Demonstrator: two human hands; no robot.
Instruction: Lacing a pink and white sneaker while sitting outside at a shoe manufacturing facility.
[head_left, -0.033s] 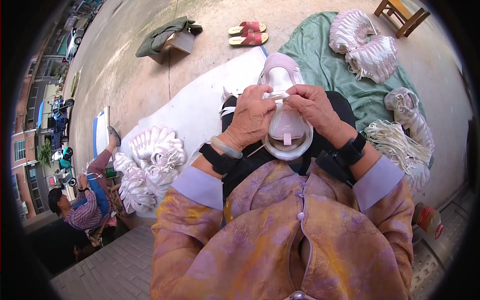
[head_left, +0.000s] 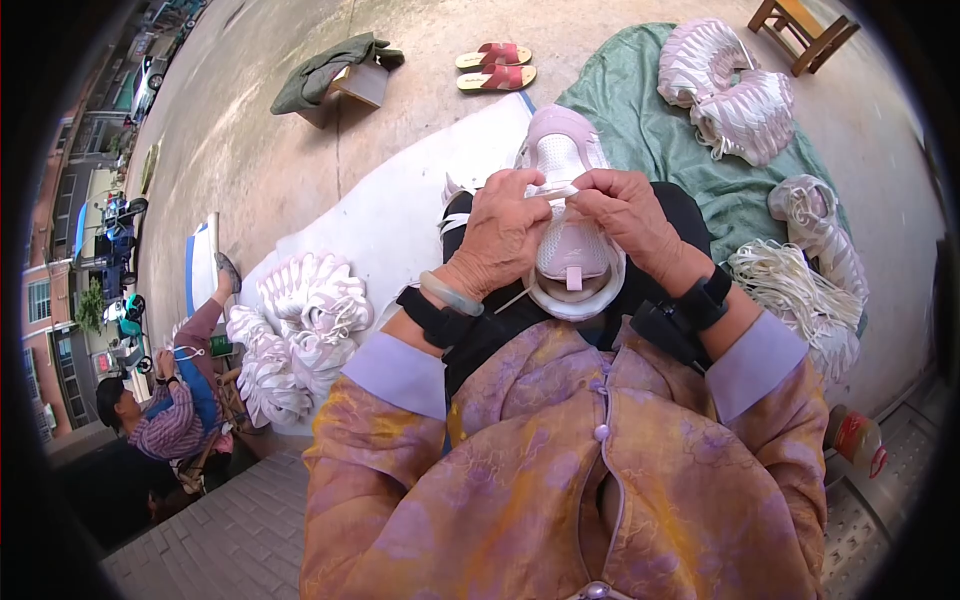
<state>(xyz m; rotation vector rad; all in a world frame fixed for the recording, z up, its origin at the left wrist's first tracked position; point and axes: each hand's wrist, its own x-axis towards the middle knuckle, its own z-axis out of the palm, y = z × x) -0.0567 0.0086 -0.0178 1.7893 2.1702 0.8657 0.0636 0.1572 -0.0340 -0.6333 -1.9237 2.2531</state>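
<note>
A pink-and-white sneaker rests on my lap, toe pointing away from me, its heel opening nearest my body. My left hand and my right hand meet over the lacing area. Between them a short white shoelace runs across the shoe, pinched by the fingers of both hands. Below the hands show the sneaker's pink tongue and its pull tab. Part of another shoe and a loose white lace lie by my left knee. My fingers hide most of the eyelets.
Rows of sneakers lie on a white sheet at left. More sneakers and a heap of white laces are on a green tarp at right. Red slippers and a wooden stool stand beyond. Another person sits at far left.
</note>
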